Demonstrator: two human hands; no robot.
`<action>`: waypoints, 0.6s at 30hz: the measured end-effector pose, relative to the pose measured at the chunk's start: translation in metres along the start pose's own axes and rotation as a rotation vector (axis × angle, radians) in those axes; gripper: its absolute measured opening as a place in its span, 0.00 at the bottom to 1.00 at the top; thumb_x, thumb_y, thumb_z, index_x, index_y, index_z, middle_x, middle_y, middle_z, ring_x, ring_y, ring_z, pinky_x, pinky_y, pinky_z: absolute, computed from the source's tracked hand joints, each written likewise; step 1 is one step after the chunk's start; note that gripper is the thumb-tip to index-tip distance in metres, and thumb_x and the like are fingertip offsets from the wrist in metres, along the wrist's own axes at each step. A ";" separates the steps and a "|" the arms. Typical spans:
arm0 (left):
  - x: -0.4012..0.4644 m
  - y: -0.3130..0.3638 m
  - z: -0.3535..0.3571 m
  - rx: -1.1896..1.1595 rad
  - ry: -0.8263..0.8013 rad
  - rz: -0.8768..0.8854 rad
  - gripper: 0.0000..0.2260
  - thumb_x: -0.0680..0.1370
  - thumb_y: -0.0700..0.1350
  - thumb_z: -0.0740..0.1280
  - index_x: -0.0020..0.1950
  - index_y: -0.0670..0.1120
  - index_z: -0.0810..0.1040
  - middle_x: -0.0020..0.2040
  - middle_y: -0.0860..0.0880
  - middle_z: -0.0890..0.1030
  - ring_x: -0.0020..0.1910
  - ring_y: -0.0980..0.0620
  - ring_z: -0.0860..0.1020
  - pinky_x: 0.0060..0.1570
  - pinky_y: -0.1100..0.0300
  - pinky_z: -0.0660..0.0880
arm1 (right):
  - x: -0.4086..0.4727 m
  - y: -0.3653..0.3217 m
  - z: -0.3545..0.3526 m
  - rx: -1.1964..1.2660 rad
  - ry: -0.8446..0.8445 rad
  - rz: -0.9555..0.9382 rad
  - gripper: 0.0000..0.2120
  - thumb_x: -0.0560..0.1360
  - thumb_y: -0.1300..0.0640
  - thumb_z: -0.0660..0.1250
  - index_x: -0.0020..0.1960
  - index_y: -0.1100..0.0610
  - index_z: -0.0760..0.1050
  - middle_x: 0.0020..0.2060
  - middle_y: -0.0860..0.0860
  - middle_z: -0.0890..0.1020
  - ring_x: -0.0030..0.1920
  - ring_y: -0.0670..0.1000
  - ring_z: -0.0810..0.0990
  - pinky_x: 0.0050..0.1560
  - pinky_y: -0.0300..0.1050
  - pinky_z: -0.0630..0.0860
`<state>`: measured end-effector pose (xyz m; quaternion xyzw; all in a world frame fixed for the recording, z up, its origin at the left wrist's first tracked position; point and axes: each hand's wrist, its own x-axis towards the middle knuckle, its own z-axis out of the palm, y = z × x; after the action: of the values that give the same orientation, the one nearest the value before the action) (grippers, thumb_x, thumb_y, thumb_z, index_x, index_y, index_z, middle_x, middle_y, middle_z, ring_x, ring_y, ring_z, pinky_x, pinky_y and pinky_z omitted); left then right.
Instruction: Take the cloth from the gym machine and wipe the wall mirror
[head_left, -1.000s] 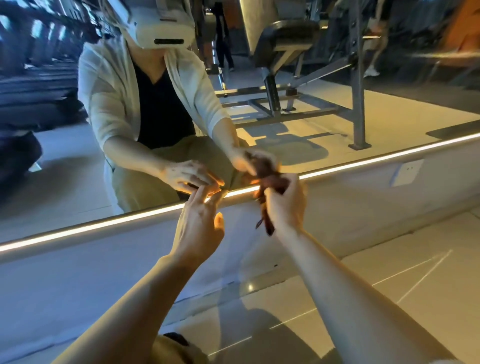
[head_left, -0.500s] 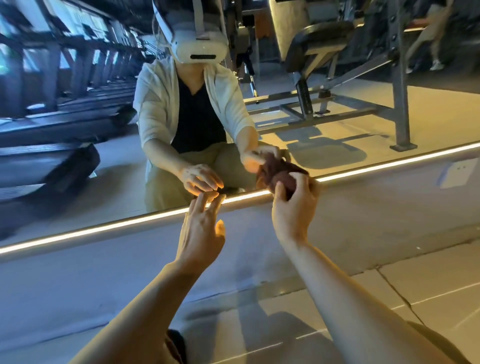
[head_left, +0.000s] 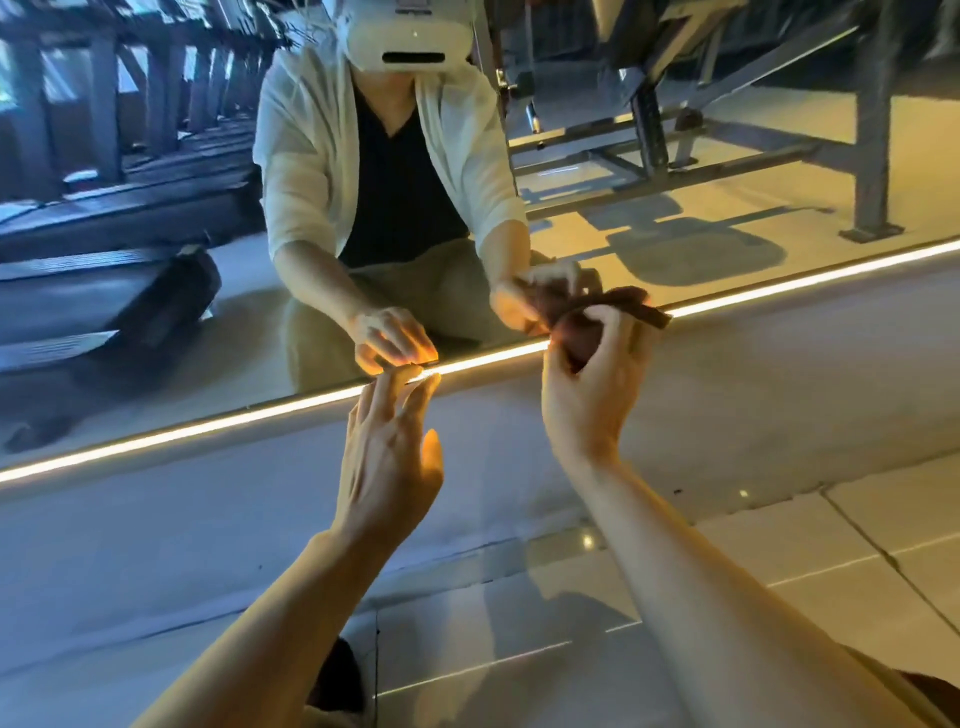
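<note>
Two hands up: my right grip (head_left: 592, 384) clenches the cloth (head_left: 587, 322) at the mirror (head_left: 675, 249), left (head_left: 389, 457) released; advise flattening the cloth first.

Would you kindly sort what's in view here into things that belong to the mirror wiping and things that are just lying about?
Part of the job:
- cloth, bunched in the right hand
- mirror, with the cloth at its lower edge
- left hand, open, fingertips at the light strip

Just there:
- gym machine frame, reflected
- treadmill, reflected
- floor tiles
</note>
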<state>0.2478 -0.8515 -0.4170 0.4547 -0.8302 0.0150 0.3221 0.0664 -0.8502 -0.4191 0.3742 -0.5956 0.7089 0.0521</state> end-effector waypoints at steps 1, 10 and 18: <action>0.000 -0.001 0.000 -0.005 -0.004 0.013 0.29 0.68 0.28 0.72 0.69 0.39 0.75 0.67 0.39 0.74 0.62 0.39 0.73 0.60 0.46 0.72 | 0.012 0.004 -0.005 0.005 0.095 0.071 0.17 0.70 0.69 0.71 0.58 0.67 0.75 0.61 0.65 0.72 0.62 0.59 0.72 0.58 0.22 0.65; -0.013 -0.040 -0.022 -0.040 -0.018 0.032 0.31 0.69 0.30 0.74 0.71 0.40 0.74 0.69 0.40 0.72 0.65 0.42 0.70 0.61 0.48 0.70 | -0.061 -0.007 0.026 -0.024 -0.527 -0.209 0.10 0.67 0.65 0.76 0.47 0.58 0.80 0.53 0.51 0.74 0.51 0.49 0.75 0.51 0.44 0.78; -0.011 -0.051 -0.038 -0.058 -0.006 -0.009 0.26 0.71 0.31 0.73 0.68 0.39 0.77 0.67 0.40 0.75 0.62 0.39 0.73 0.62 0.45 0.72 | 0.003 0.014 0.004 -0.111 0.174 0.257 0.16 0.74 0.66 0.71 0.58 0.71 0.73 0.59 0.68 0.73 0.60 0.66 0.73 0.54 0.31 0.66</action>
<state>0.3107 -0.8605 -0.4064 0.4490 -0.8292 -0.0122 0.3326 0.0586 -0.8588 -0.4284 0.2286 -0.6700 0.7055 0.0331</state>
